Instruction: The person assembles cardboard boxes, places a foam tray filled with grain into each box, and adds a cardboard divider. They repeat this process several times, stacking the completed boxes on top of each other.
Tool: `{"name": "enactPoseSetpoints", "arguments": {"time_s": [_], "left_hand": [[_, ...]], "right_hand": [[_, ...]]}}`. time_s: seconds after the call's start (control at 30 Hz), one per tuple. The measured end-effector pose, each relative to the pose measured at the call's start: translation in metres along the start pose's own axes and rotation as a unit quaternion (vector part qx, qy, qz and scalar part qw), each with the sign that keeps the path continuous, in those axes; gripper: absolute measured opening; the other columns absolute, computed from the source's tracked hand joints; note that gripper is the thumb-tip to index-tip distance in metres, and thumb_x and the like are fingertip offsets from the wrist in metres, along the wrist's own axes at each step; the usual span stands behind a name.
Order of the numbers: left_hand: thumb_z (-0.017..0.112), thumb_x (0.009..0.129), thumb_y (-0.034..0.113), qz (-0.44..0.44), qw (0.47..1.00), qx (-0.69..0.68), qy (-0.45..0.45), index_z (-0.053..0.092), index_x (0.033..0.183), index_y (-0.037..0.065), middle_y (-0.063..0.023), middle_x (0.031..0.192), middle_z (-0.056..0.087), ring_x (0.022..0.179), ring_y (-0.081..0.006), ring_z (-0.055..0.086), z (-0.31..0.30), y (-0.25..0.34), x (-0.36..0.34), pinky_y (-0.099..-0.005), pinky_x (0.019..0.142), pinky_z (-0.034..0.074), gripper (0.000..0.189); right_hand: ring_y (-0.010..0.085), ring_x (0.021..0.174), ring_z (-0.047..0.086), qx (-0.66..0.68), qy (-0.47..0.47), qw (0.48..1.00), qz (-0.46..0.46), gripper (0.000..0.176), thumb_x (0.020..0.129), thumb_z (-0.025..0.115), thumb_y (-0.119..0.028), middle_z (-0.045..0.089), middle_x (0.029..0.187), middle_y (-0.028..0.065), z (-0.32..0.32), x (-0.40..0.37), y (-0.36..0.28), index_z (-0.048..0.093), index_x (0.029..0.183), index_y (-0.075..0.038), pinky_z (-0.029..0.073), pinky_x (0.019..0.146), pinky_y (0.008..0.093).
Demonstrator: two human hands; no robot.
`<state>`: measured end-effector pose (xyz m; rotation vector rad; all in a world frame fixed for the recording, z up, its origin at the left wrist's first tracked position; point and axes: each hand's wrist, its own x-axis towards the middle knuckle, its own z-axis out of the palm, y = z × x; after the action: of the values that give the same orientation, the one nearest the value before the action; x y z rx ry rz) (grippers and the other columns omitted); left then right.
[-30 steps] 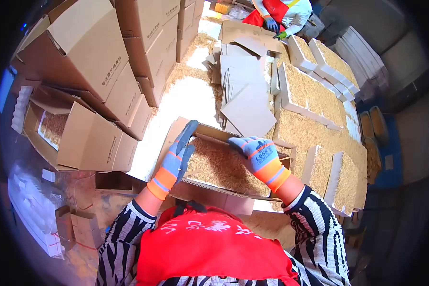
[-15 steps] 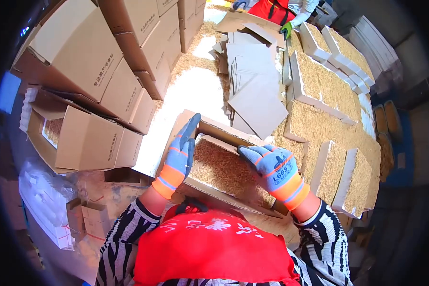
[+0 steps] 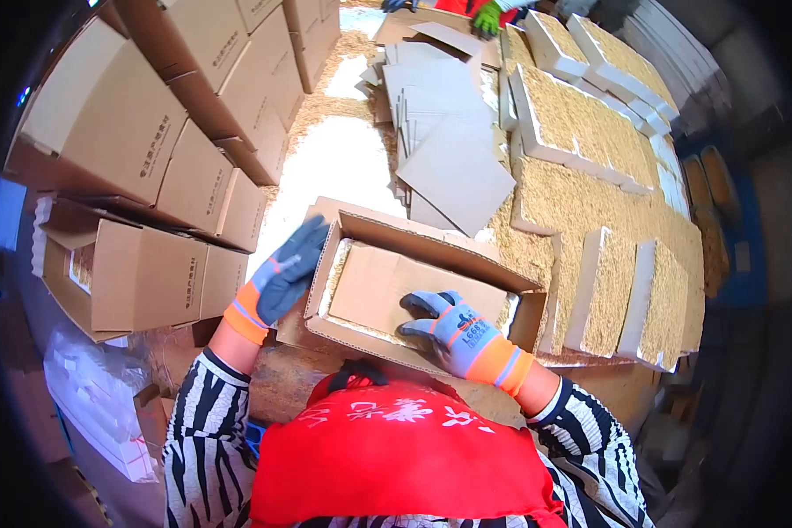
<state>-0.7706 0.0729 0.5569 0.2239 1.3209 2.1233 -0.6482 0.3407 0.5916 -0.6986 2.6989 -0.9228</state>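
An open cardboard box (image 3: 352,335) lies in front of me, and a flat cardboard sheet (image 3: 378,282) rests inside it over a white-edged block with brown flakes at its rim. Gloved in blue-grey and orange, my left hand (image 3: 292,271) is beside the box's left wall, fingers extended. My right hand (image 3: 449,330) lies on the cardboard sheet with its fingers apart, pressing against the surface without gripping it.
Tall cardboard boxes (image 3: 106,114) stand at the left. Flat grey boards (image 3: 453,167) are piled beyond the box. Flake-covered white trays (image 3: 581,123) fill the right side. A co-worker's green-gloved hand (image 3: 487,18) shows at the top.
The cardboard sheet now lies flat over the flakes inside the box. My left hand has moved left off the box edge, and my right hand has moved inward onto the sheet.
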Motion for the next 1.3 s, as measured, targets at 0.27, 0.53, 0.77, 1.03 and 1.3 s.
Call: {"name": "enactPoseSetpoints", "arguments": {"time_s": [0.27, 0.53, 0.77, 1.03, 1.3], "left_hand": [[0.045, 0.098, 0.03, 0.014, 0.98, 0.198, -0.009, 0.031, 0.141, -0.001, -0.0107, 0.14, 0.041, 0.128, -0.0173, 0.039, 0.02, -0.004, 0.011, -0.0287, 0.108, 0.029, 0.055], [0.052, 0.093, 0.039, 0.009, 0.96, 0.28, -0.01, 0.023, 0.144, -0.001, -0.0136, 0.144, 0.035, 0.131, -0.0206, 0.035, 0.015, -0.01, 0.01, -0.0297, 0.108, 0.028, 0.071], [0.063, 0.082, 0.05, -0.068, 0.939, 0.336, 0.04, 0.022, 0.144, 0.0, -0.0204, 0.14, 0.04, 0.13, -0.0275, 0.037, 0.026, -0.018, 0.014, -0.0322, 0.107, 0.028, 0.09], [0.076, 0.068, 0.053, -0.149, 0.91, 0.382, 0.056, 0.016, 0.143, -0.007, -0.0238, 0.14, 0.037, 0.131, -0.0283, 0.036, 0.0, -0.046, 0.036, -0.0318, 0.107, 0.031, 0.113], [0.076, 0.071, 0.045, -0.101, 0.905, 0.402, 0.092, 0.028, 0.14, -0.004, -0.0207, 0.129, 0.05, 0.119, -0.0273, 0.049, 0.035, -0.023, 0.038, -0.0331, 0.101, 0.039, 0.097]], "right_hand": [[0.0364, 0.114, 0.045, -0.082, 0.119, 0.988, 0.049, 0.062, 0.077, 0.064, -0.02, 0.047, 0.129, 0.0166, -0.037, -0.002, 0.018, 0.042, 0.134, -0.008, 0.037, 0.099, 0.0427], [0.0341, 0.112, 0.047, -0.231, -0.105, 0.966, 0.048, 0.077, 0.072, 0.07, -0.032, 0.039, 0.139, 0.0183, -0.04, 0.021, 0.011, 0.038, 0.136, -0.006, 0.043, 0.092, 0.0401], [0.0305, 0.103, 0.051, -0.286, -0.101, 0.952, 0.038, 0.067, 0.074, 0.067, -0.026, 0.041, 0.137, 0.0171, -0.021, 0.009, 0.007, 0.043, 0.133, -0.006, 0.044, 0.092, 0.038], [0.025, 0.116, 0.052, 0.109, 0.345, 0.918, 0.159, 0.057, 0.075, 0.042, 0.014, 0.053, 0.128, 0.0142, -0.06, -0.079, 0.016, 0.052, 0.127, -0.005, 0.04, 0.1, 0.0357], [0.0275, 0.124, 0.039, 0.24, 0.375, 0.813, 0.376, 0.115, 0.057, 0.088, -0.03, 0.039, 0.135, 0.0222, 0.042, -0.06, 0.075, 0.018, 0.14, 0.008, 0.033, 0.105, 0.0339]]}}
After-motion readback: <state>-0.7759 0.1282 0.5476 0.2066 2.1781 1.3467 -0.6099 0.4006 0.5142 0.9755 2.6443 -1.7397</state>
